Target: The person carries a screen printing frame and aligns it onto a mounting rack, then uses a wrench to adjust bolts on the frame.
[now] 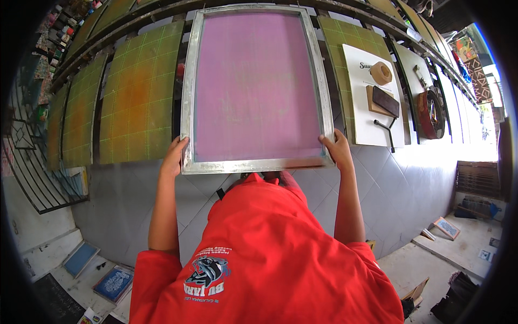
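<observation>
I have both hands on the framed screen [259,89], a pink mesh in a silvery metal border, lying between two greenish boards, with its near rail toward the red shirt [270,248]; whether its underside rests on anything, I cannot tell. My left hand [172,156] grips the border's left side just above the near left corner, thumb laid over the top face and pointing inward, the other fingers curled around the outer edge and partly hidden. My right hand [339,152] mirrors it just above the near right corner, thumb on the rim, fingers closed around the outer edge and partly out of sight. Both forearms reach forward from the short sleeves, roughly parallel, one on each side of the torso. Left of the screen, the stained board [137,97] has an orange patch around its middle. On the right-hand board [350,35] lies a white panel [364,129]: a tape roll [381,73] sits toward its far right corner, a dark block [386,101] on a tan block [372,102] near its right edge, and a black bent rod [389,131] by the near right corner, tip just past the near edge.
</observation>
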`<state>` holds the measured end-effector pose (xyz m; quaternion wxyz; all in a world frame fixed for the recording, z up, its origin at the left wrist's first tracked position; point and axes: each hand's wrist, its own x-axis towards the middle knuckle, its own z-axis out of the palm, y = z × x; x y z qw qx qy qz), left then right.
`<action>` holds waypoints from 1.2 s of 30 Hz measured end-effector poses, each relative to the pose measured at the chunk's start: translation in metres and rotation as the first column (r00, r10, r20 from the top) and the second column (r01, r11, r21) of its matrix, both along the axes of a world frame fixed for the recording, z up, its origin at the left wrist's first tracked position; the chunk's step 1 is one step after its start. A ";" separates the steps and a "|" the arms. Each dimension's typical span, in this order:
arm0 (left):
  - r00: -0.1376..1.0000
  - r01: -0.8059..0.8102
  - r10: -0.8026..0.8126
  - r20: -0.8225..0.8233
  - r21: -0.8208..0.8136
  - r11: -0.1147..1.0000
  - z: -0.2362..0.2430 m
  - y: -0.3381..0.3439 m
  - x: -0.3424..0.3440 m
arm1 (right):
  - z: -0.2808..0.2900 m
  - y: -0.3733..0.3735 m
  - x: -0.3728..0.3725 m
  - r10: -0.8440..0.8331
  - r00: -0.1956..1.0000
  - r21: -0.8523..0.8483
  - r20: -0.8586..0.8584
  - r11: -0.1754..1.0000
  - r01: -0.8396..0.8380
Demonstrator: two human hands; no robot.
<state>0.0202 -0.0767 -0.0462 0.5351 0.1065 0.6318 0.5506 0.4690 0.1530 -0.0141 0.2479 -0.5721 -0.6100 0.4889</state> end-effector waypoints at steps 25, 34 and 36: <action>0.998 -0.068 0.068 0.004 0.079 0.995 -0.004 -0.002 0.020 | -0.005 -0.008 0.012 -0.034 0.999 -0.001 0.025 0.999 0.034; 0.996 -0.071 0.075 -0.051 0.068 0.995 -0.002 -0.002 0.021 | -0.004 -0.006 0.011 -0.025 0.999 -0.015 0.033 1.000 0.025; 0.996 -0.067 0.071 -0.052 0.067 0.995 -0.001 -0.001 0.022 | -0.002 -0.007 0.011 -0.026 0.999 -0.025 0.030 0.999 0.026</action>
